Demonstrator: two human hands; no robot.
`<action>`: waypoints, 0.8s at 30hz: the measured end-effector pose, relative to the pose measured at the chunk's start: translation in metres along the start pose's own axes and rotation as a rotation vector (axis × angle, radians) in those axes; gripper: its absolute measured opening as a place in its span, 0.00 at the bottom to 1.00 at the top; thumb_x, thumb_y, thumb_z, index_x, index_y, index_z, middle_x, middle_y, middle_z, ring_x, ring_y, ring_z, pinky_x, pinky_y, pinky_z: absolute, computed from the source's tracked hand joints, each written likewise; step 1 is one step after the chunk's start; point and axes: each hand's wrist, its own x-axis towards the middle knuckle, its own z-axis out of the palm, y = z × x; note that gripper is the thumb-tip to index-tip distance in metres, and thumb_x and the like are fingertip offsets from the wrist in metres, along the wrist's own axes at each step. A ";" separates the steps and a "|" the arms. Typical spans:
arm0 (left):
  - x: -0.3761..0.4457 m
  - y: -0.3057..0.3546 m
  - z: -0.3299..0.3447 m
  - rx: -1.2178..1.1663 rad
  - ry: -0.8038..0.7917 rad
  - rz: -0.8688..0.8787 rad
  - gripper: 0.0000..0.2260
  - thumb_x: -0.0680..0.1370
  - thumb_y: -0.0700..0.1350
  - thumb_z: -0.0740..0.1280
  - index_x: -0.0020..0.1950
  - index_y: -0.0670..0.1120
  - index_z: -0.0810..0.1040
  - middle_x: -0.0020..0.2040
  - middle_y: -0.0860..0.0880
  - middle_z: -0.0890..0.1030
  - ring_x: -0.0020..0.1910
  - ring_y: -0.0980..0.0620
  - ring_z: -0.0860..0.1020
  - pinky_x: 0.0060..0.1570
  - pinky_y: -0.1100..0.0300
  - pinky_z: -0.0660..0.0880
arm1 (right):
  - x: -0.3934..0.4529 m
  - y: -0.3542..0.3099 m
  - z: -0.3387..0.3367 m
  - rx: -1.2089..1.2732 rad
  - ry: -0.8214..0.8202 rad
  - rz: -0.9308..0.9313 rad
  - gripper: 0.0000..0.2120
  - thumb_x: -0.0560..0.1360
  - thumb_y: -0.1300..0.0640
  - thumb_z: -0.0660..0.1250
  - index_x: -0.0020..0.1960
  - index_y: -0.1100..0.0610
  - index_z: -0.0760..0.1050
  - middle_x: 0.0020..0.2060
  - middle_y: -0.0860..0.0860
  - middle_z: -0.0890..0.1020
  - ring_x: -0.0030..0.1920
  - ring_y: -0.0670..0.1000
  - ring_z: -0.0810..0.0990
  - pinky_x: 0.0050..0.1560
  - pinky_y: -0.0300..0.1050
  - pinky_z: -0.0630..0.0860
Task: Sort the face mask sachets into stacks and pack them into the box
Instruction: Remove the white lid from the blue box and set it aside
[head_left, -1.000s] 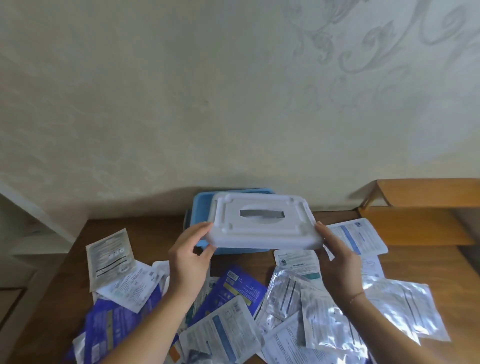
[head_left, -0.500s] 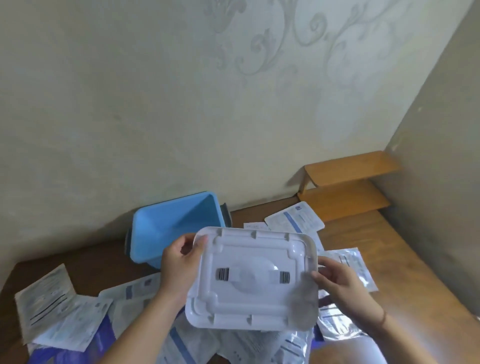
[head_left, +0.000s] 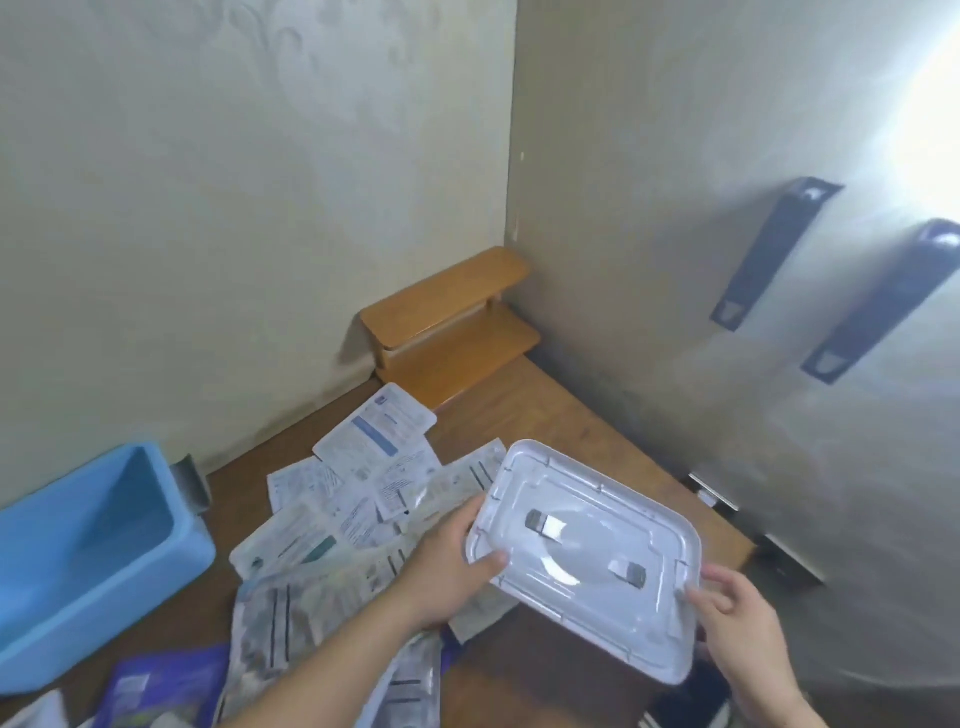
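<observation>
Through the head camera I counted one blue box (head_left: 88, 551), open and lidless at about eight o'clock on the wooden table (head_left: 561, 415), one white lid (head_left: 582, 556) with its ribbed underside up at four o'clock, and a loose heap of sachets (head_left: 363, 499) too overlapped to count, mostly white printed ones with silvery ones and a purple one (head_left: 156, 686) toward seven o'clock. My left hand (head_left: 447, 566) gripped the lid's near-left edge, thumb on top, and my right hand (head_left: 737, 634) pinched its right corner, holding it tilted above the table's right side. One two-tier wooden shelf (head_left: 447, 322) stood in the corner at twelve o'clock.

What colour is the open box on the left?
Light blue box, seen in the head view.
</observation>
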 end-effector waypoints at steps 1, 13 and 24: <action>0.017 0.004 0.014 0.061 -0.034 0.017 0.23 0.76 0.49 0.69 0.66 0.69 0.67 0.62 0.66 0.76 0.62 0.65 0.73 0.60 0.63 0.73 | 0.003 0.005 -0.011 0.008 0.025 0.014 0.15 0.73 0.63 0.72 0.58 0.55 0.76 0.38 0.50 0.86 0.42 0.53 0.84 0.42 0.53 0.80; 0.139 0.000 0.091 0.593 -0.094 -0.119 0.48 0.68 0.60 0.70 0.79 0.54 0.44 0.77 0.55 0.54 0.74 0.45 0.54 0.70 0.46 0.54 | 0.037 0.033 -0.033 0.022 -0.032 -0.075 0.19 0.75 0.61 0.69 0.58 0.40 0.74 0.54 0.47 0.82 0.49 0.50 0.82 0.47 0.47 0.77; 0.119 -0.007 0.079 0.541 0.054 0.020 0.38 0.76 0.57 0.66 0.79 0.55 0.48 0.79 0.58 0.47 0.77 0.50 0.46 0.73 0.43 0.48 | 0.036 0.035 -0.028 -0.100 0.051 0.021 0.24 0.74 0.54 0.71 0.68 0.44 0.70 0.56 0.46 0.79 0.48 0.52 0.79 0.46 0.50 0.76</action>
